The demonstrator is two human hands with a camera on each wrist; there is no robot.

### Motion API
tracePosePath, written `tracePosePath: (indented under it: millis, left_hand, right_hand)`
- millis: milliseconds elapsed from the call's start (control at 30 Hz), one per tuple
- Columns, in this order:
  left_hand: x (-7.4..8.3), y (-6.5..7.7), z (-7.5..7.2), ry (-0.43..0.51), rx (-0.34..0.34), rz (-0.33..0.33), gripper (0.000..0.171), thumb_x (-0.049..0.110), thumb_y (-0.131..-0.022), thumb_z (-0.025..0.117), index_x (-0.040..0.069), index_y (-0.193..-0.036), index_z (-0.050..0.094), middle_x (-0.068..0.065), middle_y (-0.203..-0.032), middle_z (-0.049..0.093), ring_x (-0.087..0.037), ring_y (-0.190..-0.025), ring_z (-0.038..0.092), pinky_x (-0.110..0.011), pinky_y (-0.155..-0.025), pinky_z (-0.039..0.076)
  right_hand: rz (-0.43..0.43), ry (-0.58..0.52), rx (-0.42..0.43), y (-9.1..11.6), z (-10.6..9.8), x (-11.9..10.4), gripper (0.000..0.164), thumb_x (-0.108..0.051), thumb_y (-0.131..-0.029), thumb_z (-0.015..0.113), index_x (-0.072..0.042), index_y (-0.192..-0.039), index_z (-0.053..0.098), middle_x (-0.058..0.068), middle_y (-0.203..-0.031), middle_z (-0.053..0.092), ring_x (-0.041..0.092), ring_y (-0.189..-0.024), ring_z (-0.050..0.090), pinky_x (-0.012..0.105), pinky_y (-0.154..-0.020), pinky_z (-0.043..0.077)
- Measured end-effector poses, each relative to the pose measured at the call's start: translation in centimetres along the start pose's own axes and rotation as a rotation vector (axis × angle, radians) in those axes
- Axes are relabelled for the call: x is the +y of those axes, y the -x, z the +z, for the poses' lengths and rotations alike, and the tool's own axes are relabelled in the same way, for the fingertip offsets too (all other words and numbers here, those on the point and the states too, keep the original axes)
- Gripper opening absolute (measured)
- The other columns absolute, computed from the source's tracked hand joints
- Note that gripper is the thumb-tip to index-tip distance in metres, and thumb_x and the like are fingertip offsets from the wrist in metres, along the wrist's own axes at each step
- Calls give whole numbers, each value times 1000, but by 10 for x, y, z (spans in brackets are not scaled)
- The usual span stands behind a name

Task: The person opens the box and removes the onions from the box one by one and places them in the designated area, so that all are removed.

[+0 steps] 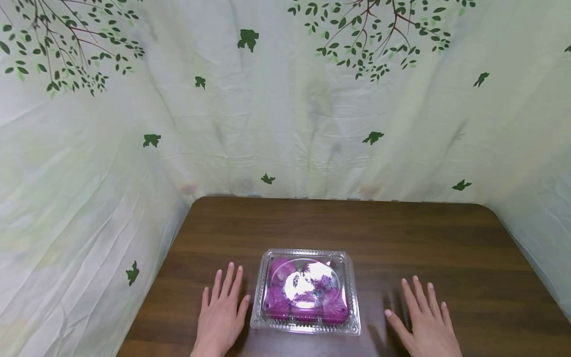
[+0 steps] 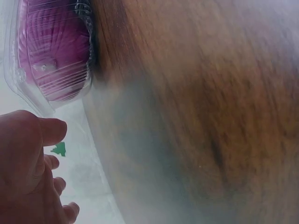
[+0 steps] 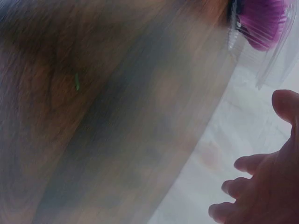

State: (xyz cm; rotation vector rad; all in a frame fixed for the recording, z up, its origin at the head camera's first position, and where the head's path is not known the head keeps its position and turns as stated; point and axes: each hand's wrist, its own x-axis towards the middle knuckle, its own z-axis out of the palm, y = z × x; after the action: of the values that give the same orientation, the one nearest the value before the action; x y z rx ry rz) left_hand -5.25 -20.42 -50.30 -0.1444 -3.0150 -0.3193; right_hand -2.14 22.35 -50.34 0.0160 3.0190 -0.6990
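A clear plastic clamshell box [image 1: 355, 302] sits with its lid down on the brown table. Inside are rounded magenta pieces [image 1: 277, 300] with ridged sides; glare on the lid hides part of them, and I cannot tell their kind. My left hand [image 1: 220, 320] lies just left of the box, fingers straight and spread, thumb near its side but apart from it. Farther off on the right, my right hand [image 1: 426, 325] is also spread, holding nothing. Both wrist views show the box, at the upper left in the left one and the upper right in the right one.
The wood-grain table [image 1: 339, 223] has rounded far corners. Behind it and along both sides hangs a pale cloth [image 1: 276, 124] printed with branches and green leaves.
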Motion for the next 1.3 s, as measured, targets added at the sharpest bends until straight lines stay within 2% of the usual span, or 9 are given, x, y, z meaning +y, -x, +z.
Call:
tracePosePath:
  millis: [267,633,833,967,1167,1300]
  left_hand:
    - [0,4,1,0,37,2,66,32,-98,58,15,-155,32,-7,-162,22,-37,-146,19,-66,-108,20]
    - [0,7,-1,29,22,-20,66,33,-98,57,16,-156,29,-9,-162,20,-38,-146,16,-68,-107,19]
    - [-3,9,0,27,70,34,63,22,-93,63,14,-151,40,-9,-161,23,-38,-145,19,-69,-105,23]
    - [-5,8,0,30,76,65,63,18,-91,66,13,-150,43,-10,-161,24,-39,-145,19,-69,-105,24]
    - [-6,8,0,76,72,43,65,20,-92,67,13,-151,41,-11,-161,22,-39,-146,17,-69,-104,23]
    - [-8,8,0,96,111,44,65,19,-91,67,11,-150,42,-11,-162,21,-41,-144,19,-70,-103,25]
  right_hand:
    - [6,-4,10,2,-2,2,87,-61,-96,48,-6,-157,19,23,-161,9,47,-144,-5,74,-105,2]
    - [-53,8,114,8,-1,6,83,-51,-98,52,-14,-159,10,21,-161,11,43,-146,-4,67,-109,-8]
    - [-75,-14,128,8,0,4,79,-45,-101,49,-15,-160,4,17,-163,8,37,-147,-10,66,-109,-10]
    - [-86,-19,136,7,0,2,79,-44,-101,51,-13,-159,9,18,-163,11,38,-147,-7,65,-110,-9]
    - [-118,-13,142,4,0,-3,79,-44,-99,54,-13,-159,14,20,-161,15,38,-148,-3,64,-111,-8]
    - [-153,-4,150,1,1,-10,79,-45,-98,55,-16,-159,14,17,-162,14,33,-148,-5,63,-112,-5]
